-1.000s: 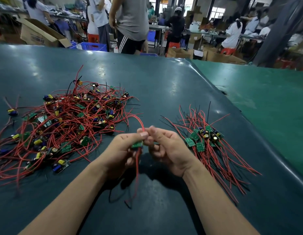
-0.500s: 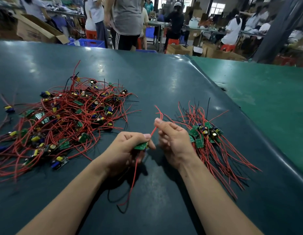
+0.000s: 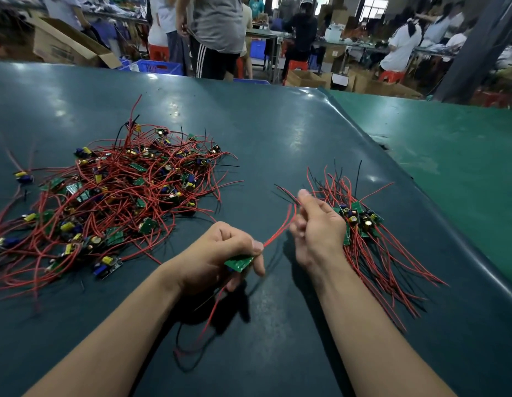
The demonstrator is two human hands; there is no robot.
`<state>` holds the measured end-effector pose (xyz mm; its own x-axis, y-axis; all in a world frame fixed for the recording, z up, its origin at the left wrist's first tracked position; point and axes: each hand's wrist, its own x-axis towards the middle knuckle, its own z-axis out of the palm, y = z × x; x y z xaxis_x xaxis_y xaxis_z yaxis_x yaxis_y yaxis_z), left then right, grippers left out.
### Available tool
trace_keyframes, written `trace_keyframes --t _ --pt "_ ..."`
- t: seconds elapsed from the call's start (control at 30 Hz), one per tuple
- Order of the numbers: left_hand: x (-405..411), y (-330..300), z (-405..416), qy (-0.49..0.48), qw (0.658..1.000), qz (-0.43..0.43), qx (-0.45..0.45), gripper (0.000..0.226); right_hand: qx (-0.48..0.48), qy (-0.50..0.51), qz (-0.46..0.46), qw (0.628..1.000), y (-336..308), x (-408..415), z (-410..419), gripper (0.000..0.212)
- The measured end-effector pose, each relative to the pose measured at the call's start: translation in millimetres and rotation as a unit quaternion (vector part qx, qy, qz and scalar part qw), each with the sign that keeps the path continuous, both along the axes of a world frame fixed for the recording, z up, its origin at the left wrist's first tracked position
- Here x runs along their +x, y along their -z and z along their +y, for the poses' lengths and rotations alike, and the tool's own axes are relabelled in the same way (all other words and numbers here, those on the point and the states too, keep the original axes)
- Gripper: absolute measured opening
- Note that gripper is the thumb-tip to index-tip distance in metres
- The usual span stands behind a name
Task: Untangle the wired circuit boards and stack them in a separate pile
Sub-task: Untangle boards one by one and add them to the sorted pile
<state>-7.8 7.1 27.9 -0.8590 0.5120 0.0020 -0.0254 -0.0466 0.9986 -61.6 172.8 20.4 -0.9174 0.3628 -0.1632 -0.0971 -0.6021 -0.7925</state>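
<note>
Head view showed the left hand (image 3: 220,253) pinching a circuit board (image 3: 239,262) at lower centre, the right hand (image 3: 315,224) drawing its red wires (image 3: 277,236); tugging could snap solder joints.

The left hand (image 3: 220,253) is gripping a green circuit board (image 3: 239,262) between thumb and curled fingers. The right hand (image 3: 317,224) is pinching that board's red wires (image 3: 279,232), which are stretching taut between the two hands. More leads are hanging below the left hand onto the dark green table (image 3: 277,133). A tangled pile (image 3: 105,202) is lying at left; a sorted pile (image 3: 363,230) is lying just beyond the right hand.
</note>
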Motion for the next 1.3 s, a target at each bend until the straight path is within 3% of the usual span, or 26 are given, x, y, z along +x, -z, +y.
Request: trace_keyframes --t 0.13,0.27,0.37,0.47,0.63,0.77,0.87,0.93,1.0,1.03,1.17,1.3 --pt "3 4 0 -0.020 1.000 -0.010 0.017 0.029 -0.015 -0.034 0.025 0.999 -2 -1 7 0.028" --pt "-7 4 5 -0.126 0.986 -0.040 0.106 0.024 0.100 -0.138 0.029 0.985 0 8 -9 0.028" --pt "-9 4 7 -0.146 0.981 -0.047 0.121 0.029 0.170 -0.252 -0.010 0.953 -2 13 -7 0.042" --pt "-7 5 9 -0.138 0.986 -0.029 0.084 0.029 0.134 -0.361 0.030 0.922 -3 23 -11 0.025" --pt "-5 3 6 -0.086 0.995 -0.023 0.042 0.025 0.055 -0.250 0.036 0.966 -9 18 -6 0.007" --pt "-4 1 3 -0.042 0.997 -0.039 0.055 0.028 0.015 -0.139 0.033 0.990 -11 12 0 0.014" --pt "-4 -1 1 -0.045 0.986 -0.086 0.137 0.024 -0.016 -0.165 0.039 0.985 -10 13 2 0.012" --pt "-7 -2 0 -0.087 0.970 -0.099 0.203 0.026 0.122 -0.201 0.053 0.971 -5 19 -6 0.016" --pt "-10 -3 -1 -0.123 0.951 -0.100 0.267 0.025 0.292 -0.230 0.096 0.923 1 28 -19 0.026" --pt "-12 -4 -1 -0.136 0.942 -0.097 0.291 0.022 0.321 -0.252 0.117 0.905 3 31 -26 0.028" --pt "-18 0 1 -0.217 0.935 -0.042 0.277 0.020 0.219 -0.298 0.143 0.918 -1 36 -30 0.030" --pt "-19 7 6 -0.240 0.952 0.032 0.188 0.019 0.171 -0.246 0.130 0.945 -5 36 -27 0.018"
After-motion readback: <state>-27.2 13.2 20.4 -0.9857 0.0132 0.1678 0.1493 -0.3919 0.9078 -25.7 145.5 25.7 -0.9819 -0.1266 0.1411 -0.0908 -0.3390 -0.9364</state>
